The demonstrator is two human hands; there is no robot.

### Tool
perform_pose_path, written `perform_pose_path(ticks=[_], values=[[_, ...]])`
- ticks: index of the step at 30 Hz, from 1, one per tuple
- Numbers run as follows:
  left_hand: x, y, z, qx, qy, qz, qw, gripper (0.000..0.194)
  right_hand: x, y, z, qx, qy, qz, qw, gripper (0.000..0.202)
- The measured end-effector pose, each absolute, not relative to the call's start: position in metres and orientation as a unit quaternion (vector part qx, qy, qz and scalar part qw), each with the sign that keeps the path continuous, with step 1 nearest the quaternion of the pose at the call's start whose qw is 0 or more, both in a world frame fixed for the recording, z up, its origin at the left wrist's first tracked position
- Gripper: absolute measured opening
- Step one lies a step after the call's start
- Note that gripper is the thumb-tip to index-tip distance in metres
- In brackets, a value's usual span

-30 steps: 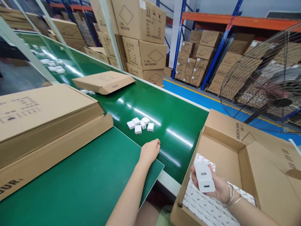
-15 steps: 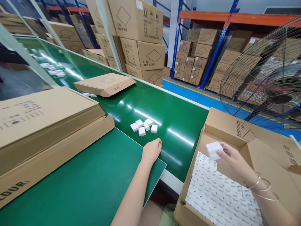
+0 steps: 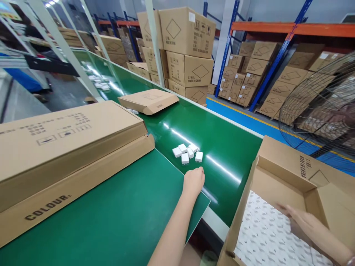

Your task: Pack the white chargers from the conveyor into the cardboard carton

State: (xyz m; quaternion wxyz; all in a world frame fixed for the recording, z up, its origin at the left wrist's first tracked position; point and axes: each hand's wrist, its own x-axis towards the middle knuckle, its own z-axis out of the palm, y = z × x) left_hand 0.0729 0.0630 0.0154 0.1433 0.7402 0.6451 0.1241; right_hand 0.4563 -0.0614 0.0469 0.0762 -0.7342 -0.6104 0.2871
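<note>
My left hand [image 3: 194, 181] rests closed at the corner of the green board, beside the belt; whatever its curled fingers hold, if anything, is hidden. Just beyond it, several white plug-in chargers [image 3: 185, 159] lie loosely grouped on the green belt. My right hand [image 3: 303, 221], slightly blurred, is above the open carton [image 3: 280, 177] with its fingers stretched out and nothing seen in them. Below it, rows of white boxes with small grey print [image 3: 263, 225] fill the near part of the carton, while bare cardboard shows at its far end.
A large closed carton [image 3: 111, 122] lies on the green board [image 3: 119, 207] at left. Another flat carton [image 3: 149, 100] sits on the belt [image 3: 219, 136]. Beyond stand stacked cartons [image 3: 191, 70], shelving [image 3: 263, 26] and a caged fan [image 3: 321, 111].
The white box has left my right hand, which has moved lower and nearer over the filled rows and opened. The view has turned left; my left hand remains closed by the chargers.
</note>
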Motion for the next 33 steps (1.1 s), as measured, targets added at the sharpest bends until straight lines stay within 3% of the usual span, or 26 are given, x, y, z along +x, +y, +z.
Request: perform_pose_path(ticks=[3, 6, 13, 20, 24, 30, 33], values=[[0.075, 0.063, 0.017, 0.736, 0.649, 0.131, 0.142, 0.021, 0.425, -0.017, 0.067, -0.702, -0.697, 0.125, 0.074, 0.046], [0.075, 0.065, 0.019, 0.722, 0.663, 0.139, 0.137, 0.022, 0.355, 0.036, 0.077, -0.557, -0.828, 0.026, 0.055, 0.033], [0.055, 0.078, 0.02, 0.599, 0.757, 0.245, 0.09, 0.026, 0.214, 0.134, 0.032, -0.299, -0.948, -0.099, -0.044, 0.035], [0.054, 0.089, 0.007, 0.598, 0.769, 0.217, 0.059, 0.021, 0.2, 0.166, 0.02, -0.349, -0.936, -0.053, -0.018, 0.015], [0.056, 0.089, 0.007, 0.591, 0.777, 0.21, 0.064, 0.022, 0.206, 0.176, 0.026, -0.442, -0.897, 0.002, 0.021, 0.022], [0.061, 0.092, 0.01, 0.588, 0.795, 0.138, 0.058, 0.033, 0.21, 0.157, 0.024, -0.453, -0.845, 0.258, 0.119, 0.024], [0.064, 0.095, 0.011, 0.593, 0.798, 0.085, 0.063, 0.035, 0.214, 0.14, 0.023, -0.439, -0.841, 0.292, 0.12, 0.025]])
